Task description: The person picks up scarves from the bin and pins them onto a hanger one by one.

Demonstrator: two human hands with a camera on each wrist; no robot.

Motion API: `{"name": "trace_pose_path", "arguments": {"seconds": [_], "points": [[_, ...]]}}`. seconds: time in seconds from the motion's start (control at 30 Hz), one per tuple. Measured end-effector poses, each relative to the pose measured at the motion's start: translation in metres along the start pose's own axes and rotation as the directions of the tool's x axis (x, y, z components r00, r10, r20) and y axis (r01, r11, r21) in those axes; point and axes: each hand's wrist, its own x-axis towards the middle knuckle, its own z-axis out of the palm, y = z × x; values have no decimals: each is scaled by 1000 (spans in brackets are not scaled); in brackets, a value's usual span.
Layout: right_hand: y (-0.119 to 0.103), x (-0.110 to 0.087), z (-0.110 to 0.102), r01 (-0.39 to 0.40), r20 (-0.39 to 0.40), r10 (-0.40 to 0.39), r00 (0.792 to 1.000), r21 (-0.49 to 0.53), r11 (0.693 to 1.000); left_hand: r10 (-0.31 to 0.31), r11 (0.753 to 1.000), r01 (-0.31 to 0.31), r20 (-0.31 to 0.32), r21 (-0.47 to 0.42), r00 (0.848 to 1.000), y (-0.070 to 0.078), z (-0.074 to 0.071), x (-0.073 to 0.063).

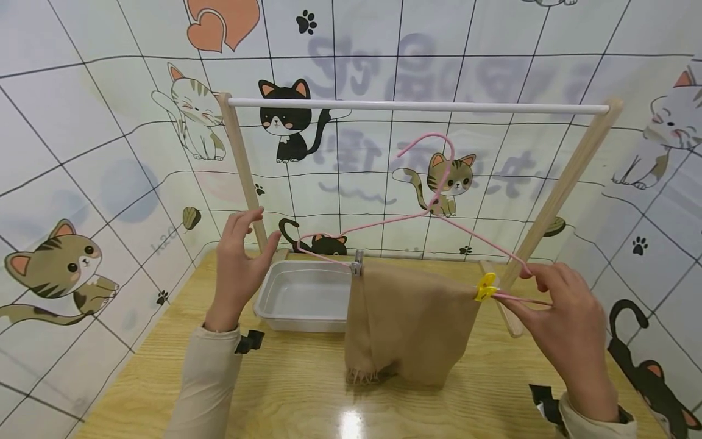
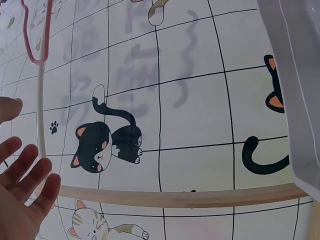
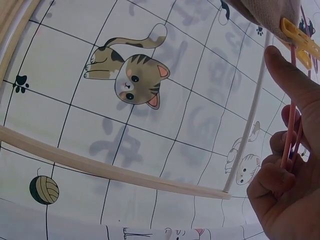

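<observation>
My right hand [image 1: 573, 323] grips the right end of a pink wire hanger [image 1: 384, 222], whose hook points up below the rack's bar. Over the hanger's lower wire hangs a brown cloth [image 1: 411, 323] with a fringed corner close over the table. A yellow clip [image 1: 485, 288] pinches the cloth near my right fingers, and a grey metal clip [image 1: 357, 263] sits at its left end. My left hand [image 1: 241, 262] is raised left of the hanger, fingers spread and holding nothing. In the right wrist view, the fingers [image 3: 277, 182] curl round the pink wire beside the yellow clip [image 3: 300, 42].
A wooden rack with a white bar [image 1: 417, 107] stands behind the hands, its right post [image 1: 565, 183] close to the hanger. Partly behind the cloth, a white plastic basin [image 1: 301, 326] sits on the wooden table [image 1: 296, 390]. A cat-print sheet [image 1: 362, 73] lines the back and sides.
</observation>
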Motion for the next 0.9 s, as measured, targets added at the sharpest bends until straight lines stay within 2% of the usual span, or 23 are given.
{"name": "trace_pose_path", "arguments": {"seconds": [0.23,0.47,0.7,0.9], "points": [[0,1,-2,3,-2,-3,1000,5,1000,-46,999,46,-103,-3,994,-13,6,10],[3,2,-1,-12,-1,12,1000,11,1000,-110,993,116,-190,19,976,-36,18,19],[4,3,2,-24,-3,24,1000,18,1000,-171,984,177,-229,5,958,-54,26,26],[5,6,1,-17,-17,18,1000,24,1000,-271,962,270,-227,-35,936,-63,30,28]]}}
